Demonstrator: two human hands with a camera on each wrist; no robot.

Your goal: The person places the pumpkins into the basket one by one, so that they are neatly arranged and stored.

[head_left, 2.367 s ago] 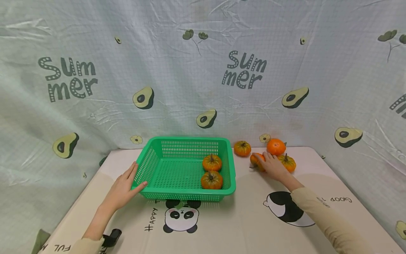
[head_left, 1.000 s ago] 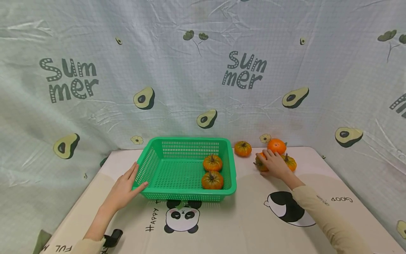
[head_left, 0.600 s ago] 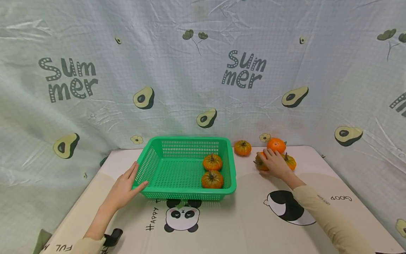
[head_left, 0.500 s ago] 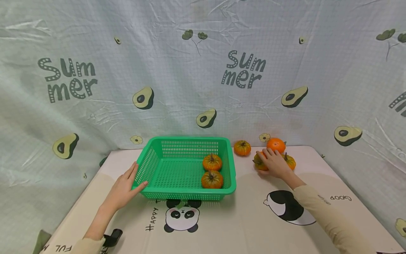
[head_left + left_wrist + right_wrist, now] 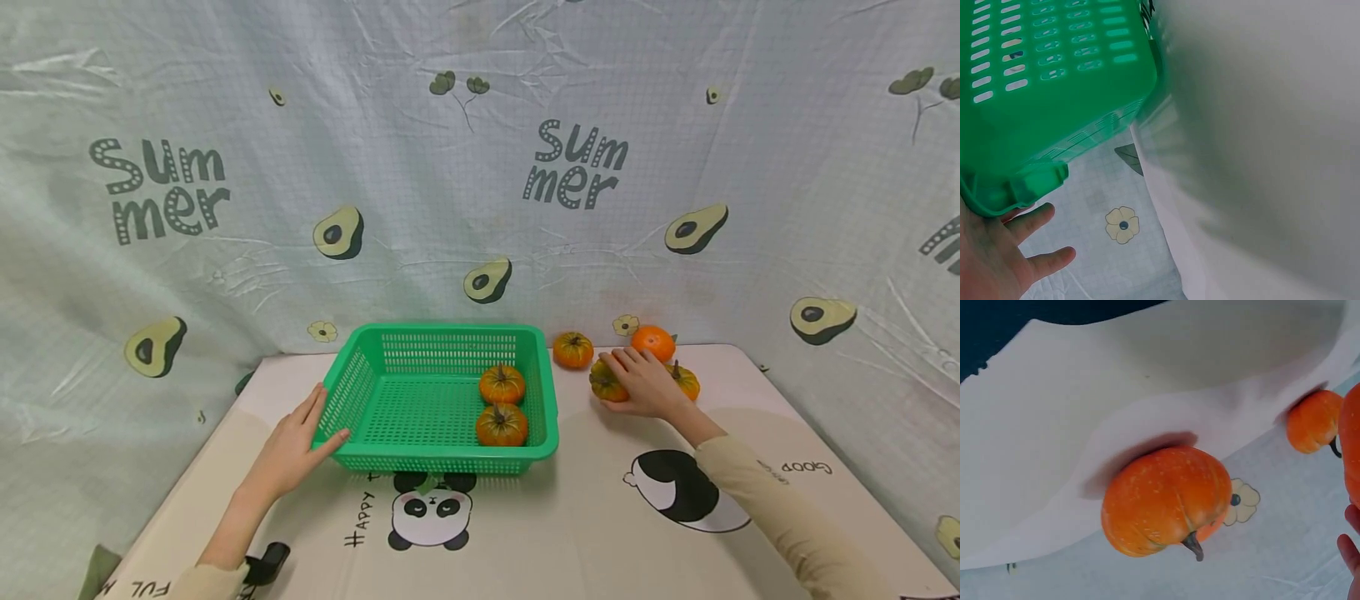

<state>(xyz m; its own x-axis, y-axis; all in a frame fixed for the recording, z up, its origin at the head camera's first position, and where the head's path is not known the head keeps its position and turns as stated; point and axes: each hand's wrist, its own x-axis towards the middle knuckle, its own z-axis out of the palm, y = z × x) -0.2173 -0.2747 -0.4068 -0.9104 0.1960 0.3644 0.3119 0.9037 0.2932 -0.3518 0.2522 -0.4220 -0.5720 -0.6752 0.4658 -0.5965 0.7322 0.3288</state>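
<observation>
In the head view, a green plastic basket (image 5: 446, 452) stands on the table with two small orange-green pumpkins inside at its right, one (image 5: 502, 384) behind the other (image 5: 502, 425). My left hand (image 5: 288, 450) rests on the basket's left rim, fingers straight and thumb spread toward the front corner. The left wrist view shows its fingers under the rim's edge. My right hand (image 5: 643, 385) grips another small pumpkin (image 5: 606, 382) right of the basket; the palm side is hidden from above. In the right wrist view, this pumpkin (image 5: 1352, 444) is cut off at the right edge.
One small pumpkin (image 5: 573, 351) sits just right of the basket's back corner. Behind my right hand lies a smooth orange fruit (image 5: 653, 342) with a green leaf; another pumpkin (image 5: 683, 381) is beside the hand. A printed curtain (image 5: 420, 167) rises behind the table (image 5: 570, 517).
My right hand and its pumpkin first shift slightly right, then move back left, with the pumpkin's stem turning. The left hand and basket stay put.
</observation>
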